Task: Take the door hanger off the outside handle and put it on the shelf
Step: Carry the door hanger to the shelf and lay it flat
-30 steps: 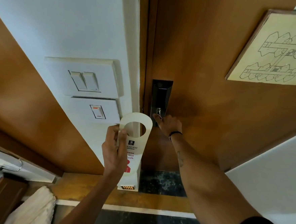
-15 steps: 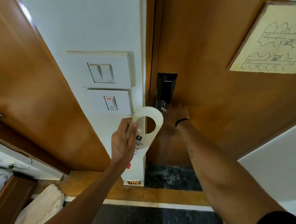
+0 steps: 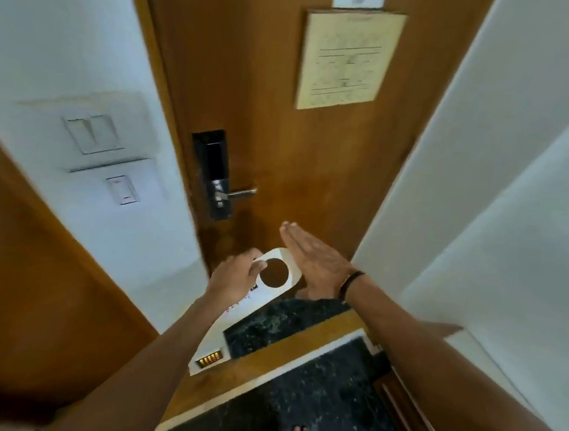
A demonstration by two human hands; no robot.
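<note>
Holding the door hanger (image 3: pixel 280 284) by its rounded top, our left hand (image 3: pixel 238 276) pinches the card beside the hole, so it is already off the handle (image 3: pixel 241 192) and carried low before the closed door (image 3: pixel 314 150). Our right hand (image 3: pixel 313 264) stays flat and spread, empty, apparently just brushing the card's edge; no shelf shows

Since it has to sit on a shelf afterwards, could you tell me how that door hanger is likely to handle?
The door hanger looks like a thin flat card, so probably light. It holds its shape pinched at one edge by the left hand, so likely fairly stiff but bendable. Being flat, it should lie still, not roll.
</note>
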